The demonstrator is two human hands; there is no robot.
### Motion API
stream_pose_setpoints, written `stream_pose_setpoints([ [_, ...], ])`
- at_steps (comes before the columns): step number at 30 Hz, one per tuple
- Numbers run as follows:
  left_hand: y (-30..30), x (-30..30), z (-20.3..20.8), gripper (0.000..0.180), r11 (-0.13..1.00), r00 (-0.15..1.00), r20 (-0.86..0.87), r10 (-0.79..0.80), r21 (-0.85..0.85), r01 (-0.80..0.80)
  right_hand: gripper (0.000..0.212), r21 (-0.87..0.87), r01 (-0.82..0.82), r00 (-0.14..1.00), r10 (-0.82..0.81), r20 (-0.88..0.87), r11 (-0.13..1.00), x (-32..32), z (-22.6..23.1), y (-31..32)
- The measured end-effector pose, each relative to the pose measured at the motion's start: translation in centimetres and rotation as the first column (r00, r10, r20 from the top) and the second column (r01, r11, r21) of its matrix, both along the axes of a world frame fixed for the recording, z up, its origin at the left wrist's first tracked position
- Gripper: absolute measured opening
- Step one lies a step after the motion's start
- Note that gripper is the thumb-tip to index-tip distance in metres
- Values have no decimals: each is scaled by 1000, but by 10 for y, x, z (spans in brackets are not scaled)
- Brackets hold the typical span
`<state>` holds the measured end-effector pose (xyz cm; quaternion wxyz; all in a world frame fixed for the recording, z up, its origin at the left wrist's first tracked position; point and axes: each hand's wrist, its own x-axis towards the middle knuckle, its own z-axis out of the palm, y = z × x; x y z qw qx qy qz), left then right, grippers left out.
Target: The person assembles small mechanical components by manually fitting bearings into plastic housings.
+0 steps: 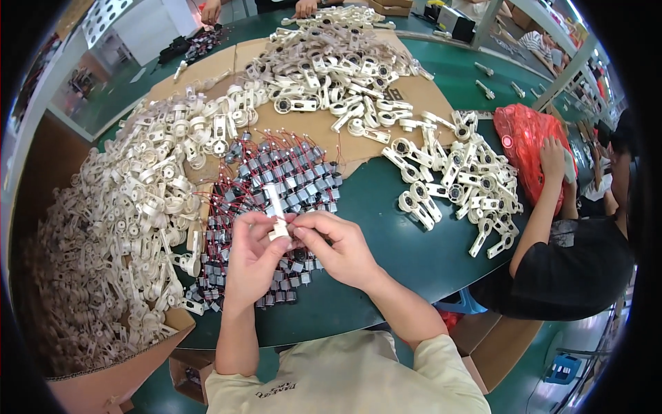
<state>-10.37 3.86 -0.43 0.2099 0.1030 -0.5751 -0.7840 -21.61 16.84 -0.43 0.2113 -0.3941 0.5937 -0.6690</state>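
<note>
Upright in my left hand (249, 261) is a white plastic housing (276, 204) with a long narrow arm and a rounder lower end. The fingers of that hand are closed around its lower part. My right hand (343, 250) pinches close against the housing's right side; whatever lies between those fingertips is hidden. Beneath and beyond both hands spreads a pile of small grey motors (289, 181) with red wires. To the left rises a large heap of loose white plastic housings (131, 214).
White parts with black rings (472, 172) lie on the green table (365, 210) to the right; more form a far heap (331, 65) on cardboard (431, 96). A co-worker's hand (552, 157) rests on a red plastic bag (522, 134). A carton (124, 366) stands lower left.
</note>
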Motion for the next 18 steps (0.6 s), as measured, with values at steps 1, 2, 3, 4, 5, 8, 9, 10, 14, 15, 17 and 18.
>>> stream_pose_setpoints([
  [1, 1, 3, 5, 41, 995, 997, 21, 78, 60, -79, 15, -8, 37, 995, -36, 95, 999, 3, 2, -2],
  [2, 0, 4, 6, 45, 992, 995, 3, 97, 79, -97, 14, -12, 70, 979, -67, 192, 997, 7, 4, -3],
  [3, -4, 4, 3, 43, 970, 998, -12, 62, 238, -57, 13, -40, 94, 975, -84, 207, 995, 6, 4, -3],
  [4, -9, 5, 3, 38, 941, 999, -50, 19, 338, -1, 10, -2, 116, 975, -113, 190, 993, 6, -3, 0],
  [5, -12, 3, 0, 42, 891, 990, -140, -31, 445, 90, 8, 18, 166, 970, -167, 179, 986, 8, -4, 1],
  [8, -12, -1, -1, 48, 861, 978, -187, -89, 479, 170, 7, 44, 200, 980, -199, -15, 979, 11, -2, 3],
  [9, -13, 0, -4, 46, 888, 981, -175, -89, 433, 158, 7, 43, 187, 982, -187, -2, 981, 12, 1, 2],
  [10, -11, 1, -5, 44, 897, 983, -163, -89, 416, 150, 8, 72, 190, 980, -185, -73, 979, 13, 5, 2],
  [14, -7, 1, -5, 40, 925, 991, -124, -56, 367, 98, 9, 79, 212, 968, -199, -152, 974, 13, 2, 0],
  [15, -7, 0, -5, 40, 934, 991, -130, -35, 348, 78, 9, 70, 221, 966, -208, -156, 973, 13, 2, 1],
  [17, -8, 1, -6, 40, 932, 992, -118, -37, 354, 77, 9, 79, 222, 966, -208, -154, 972, 13, 5, 1],
  [18, -8, 1, -6, 40, 930, 991, -129, -42, 357, 86, 9, 86, 219, 966, -204, -158, 972, 13, 6, 2],
])
